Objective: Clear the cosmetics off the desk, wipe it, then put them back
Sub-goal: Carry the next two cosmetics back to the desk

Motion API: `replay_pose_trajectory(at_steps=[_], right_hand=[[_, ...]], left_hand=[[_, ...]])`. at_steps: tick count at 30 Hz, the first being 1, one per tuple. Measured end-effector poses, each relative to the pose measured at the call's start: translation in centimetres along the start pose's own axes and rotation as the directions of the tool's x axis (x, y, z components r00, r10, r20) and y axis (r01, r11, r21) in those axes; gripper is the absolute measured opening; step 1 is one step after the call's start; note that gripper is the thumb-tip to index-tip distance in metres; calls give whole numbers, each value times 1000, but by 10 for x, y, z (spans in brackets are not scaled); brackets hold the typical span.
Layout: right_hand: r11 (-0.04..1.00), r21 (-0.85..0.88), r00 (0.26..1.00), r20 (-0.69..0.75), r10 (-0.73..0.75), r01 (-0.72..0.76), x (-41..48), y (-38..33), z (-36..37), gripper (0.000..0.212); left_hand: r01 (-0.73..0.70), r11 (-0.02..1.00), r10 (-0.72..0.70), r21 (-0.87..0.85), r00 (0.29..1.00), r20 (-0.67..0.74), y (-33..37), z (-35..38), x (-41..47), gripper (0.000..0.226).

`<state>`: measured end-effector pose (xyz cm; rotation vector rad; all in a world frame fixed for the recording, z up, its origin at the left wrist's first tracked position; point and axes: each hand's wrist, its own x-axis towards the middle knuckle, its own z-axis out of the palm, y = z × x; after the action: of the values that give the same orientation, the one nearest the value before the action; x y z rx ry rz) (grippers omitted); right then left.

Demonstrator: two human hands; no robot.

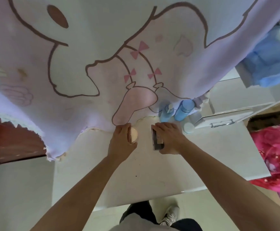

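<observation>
Left hand point(120, 142) fingers are clamping a round puff point(134, 136), right hand point(171, 139) fingers are gripping a flat palette point(157, 141), and right knuckles are risking tipping the 2 blue bottles point(166, 114) just behind.

Home bedroom: cartoon curtain point(102, 55), white dressing desk point(152, 172), floral bedding point(276, 150), skincare bottles point(182, 110).

left grip point(121, 140): arm outstretched, fingers curled, holding | right grip point(169, 137): arm outstretched, fingers curled, holding
</observation>
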<state>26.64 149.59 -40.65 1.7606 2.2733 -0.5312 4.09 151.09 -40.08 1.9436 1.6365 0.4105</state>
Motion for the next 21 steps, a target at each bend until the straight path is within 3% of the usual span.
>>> replay_pose_trajectory(at_steps=[4,11,16,21], right_hand=[[1000,14,994,107,-27,26,37,5,18,110],[996,-42,992,101,-76,80,60,24,47,100],[997,-36,994,92,-61,65,63,28,60,100],[998,54,1000,-17,24,-24,36,17,74,91]], left_hand=[[-13,998,6,64,995,100,-14,15,22,75],[-38,997,24,62,978,206,-23,42,51,75],[-66,996,54,56,980,191,-23,57,73,77],[-124,992,118,35,982,144,-17,73,92,74]])
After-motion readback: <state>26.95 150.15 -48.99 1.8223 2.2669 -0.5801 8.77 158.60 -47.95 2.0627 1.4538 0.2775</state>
